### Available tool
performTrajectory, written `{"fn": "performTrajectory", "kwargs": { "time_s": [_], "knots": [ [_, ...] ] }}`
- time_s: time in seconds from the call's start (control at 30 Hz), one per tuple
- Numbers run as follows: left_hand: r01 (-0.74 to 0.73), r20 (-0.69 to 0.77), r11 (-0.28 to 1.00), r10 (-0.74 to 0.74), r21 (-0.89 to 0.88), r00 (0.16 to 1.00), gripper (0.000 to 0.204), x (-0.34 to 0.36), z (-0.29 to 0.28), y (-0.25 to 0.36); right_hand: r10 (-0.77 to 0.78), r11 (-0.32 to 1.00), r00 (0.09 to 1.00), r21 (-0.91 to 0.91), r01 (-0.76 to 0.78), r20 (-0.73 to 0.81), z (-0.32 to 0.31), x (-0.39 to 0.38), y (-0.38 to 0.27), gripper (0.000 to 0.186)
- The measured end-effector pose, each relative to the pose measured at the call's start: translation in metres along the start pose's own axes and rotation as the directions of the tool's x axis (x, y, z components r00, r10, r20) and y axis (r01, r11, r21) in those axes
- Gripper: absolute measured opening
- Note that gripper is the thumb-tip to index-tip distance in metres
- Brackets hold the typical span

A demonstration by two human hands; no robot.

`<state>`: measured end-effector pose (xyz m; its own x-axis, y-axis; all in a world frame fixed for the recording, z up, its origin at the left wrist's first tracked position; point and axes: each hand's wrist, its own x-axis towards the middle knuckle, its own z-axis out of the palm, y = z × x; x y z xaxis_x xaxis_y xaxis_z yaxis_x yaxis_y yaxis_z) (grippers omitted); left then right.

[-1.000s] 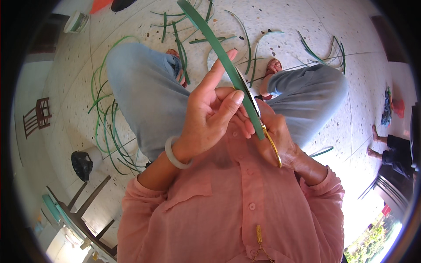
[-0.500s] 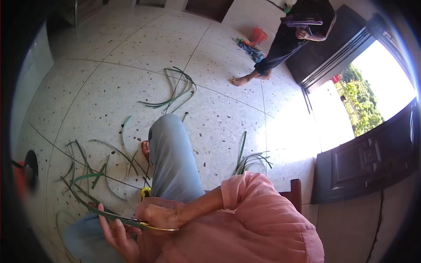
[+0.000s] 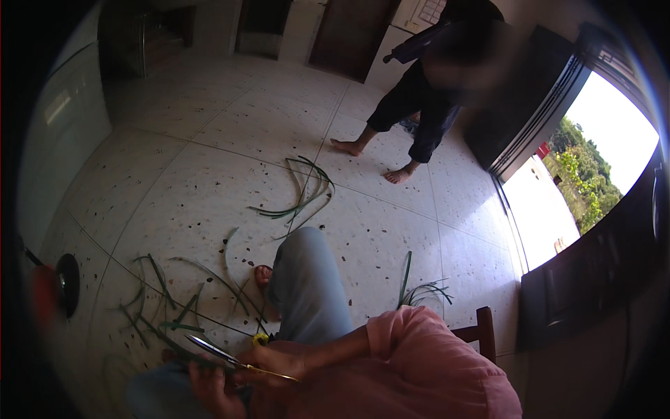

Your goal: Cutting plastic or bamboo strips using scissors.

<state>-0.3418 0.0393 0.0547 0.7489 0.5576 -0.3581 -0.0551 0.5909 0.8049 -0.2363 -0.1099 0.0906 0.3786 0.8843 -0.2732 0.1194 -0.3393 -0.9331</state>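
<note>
My left hand (image 3: 215, 392), at the lower left over my lap, has its fingers closed on a long, flat green strip (image 3: 171, 340). Just beside it my right hand (image 3: 274, 361) grips scissors (image 3: 211, 349) with long silver blades and thin gold-coloured handles. The blades point to the upper left and lie along the strip; whether they touch it I cannot tell. Below the hands, shadow hides the strip's near end. A small yellow and black object (image 3: 260, 339) shows just beyond my right hand.
Loose green strips (image 3: 171, 283) lie on the speckled floor at left, with more ahead (image 3: 307, 192) and a bundle (image 3: 419, 290) at right. A barefoot person (image 3: 419, 105) stands near the open doorway (image 3: 558, 202). A round black and red object (image 3: 66, 285) is at far left.
The view has tilted up and darkened. The silver scissor blades, mostly hidden before, now show beside the strip. The other person has stepped left and nearer and is bending forward.
</note>
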Motion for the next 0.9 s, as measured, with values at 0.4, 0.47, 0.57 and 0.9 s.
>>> {"fn": "performTrajectory", "kwargs": {
  "time_s": [0.4, 0.47, 0.57, 0.9],
  "knots": [
    [-0.125, 0.034, 0.992, 0.125, -0.025, 0.992, 0.018, -0.004, -0.028, 0.018, -0.22, 0.975, 0.973, 0.022, 0.222, -0.066, 0.031, 0.005, 0.004, 0.018],
    [-0.183, 0.12, 0.982, 0.186, -0.036, 0.975, 0.016, 0.017, -0.034, 0.017, -0.209, 0.963, 0.976, 0.159, 0.217, -0.068, 0.027, 0.009, 0.014, 0.016],
    [-0.214, 0.146, 0.975, 0.222, -0.066, 0.964, 0.019, 0.029, -0.02, 0.033, -0.171, 0.983, 0.983, 0.059, 0.175, -0.067, 0.006, 0.006, -0.01, 0.019],
    [-0.124, 0.274, 0.988, 0.144, -0.088, 0.951, 0.036, -0.008, -0.032, 0.036, -0.055, 0.95, 0.997, 0.31, 0.038, 0.046, 0.022, 0.001, -0.01, 0.031]
  ]
}}
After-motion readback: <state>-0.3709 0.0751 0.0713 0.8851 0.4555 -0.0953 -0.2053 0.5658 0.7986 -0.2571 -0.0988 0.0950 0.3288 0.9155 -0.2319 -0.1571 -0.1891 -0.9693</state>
